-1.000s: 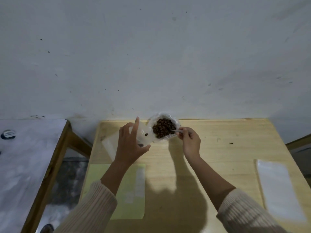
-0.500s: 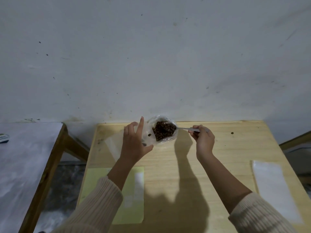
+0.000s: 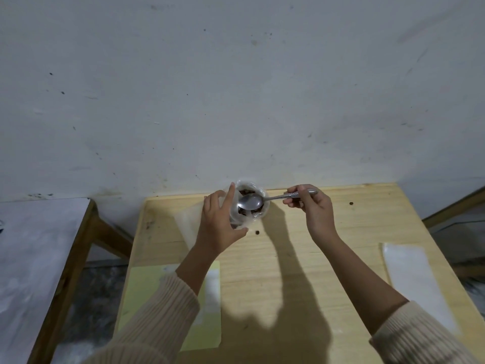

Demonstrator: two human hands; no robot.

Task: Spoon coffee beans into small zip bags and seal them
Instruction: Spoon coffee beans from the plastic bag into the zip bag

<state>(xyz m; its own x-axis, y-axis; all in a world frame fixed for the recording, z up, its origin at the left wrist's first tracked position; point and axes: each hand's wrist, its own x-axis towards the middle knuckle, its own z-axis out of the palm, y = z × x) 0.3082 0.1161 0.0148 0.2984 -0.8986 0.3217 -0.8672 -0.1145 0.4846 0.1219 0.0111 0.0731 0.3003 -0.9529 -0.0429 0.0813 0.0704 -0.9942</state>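
Up by the wall we hold a metal spoon (image 3: 250, 201) in our right hand (image 3: 312, 211), its bowl over the plastic bag of coffee beans (image 3: 245, 212). Our left hand (image 3: 219, 227) pinches a clear zip bag (image 3: 190, 222) beside it on the wooden table (image 3: 301, 245). No writing is legible anywhere.
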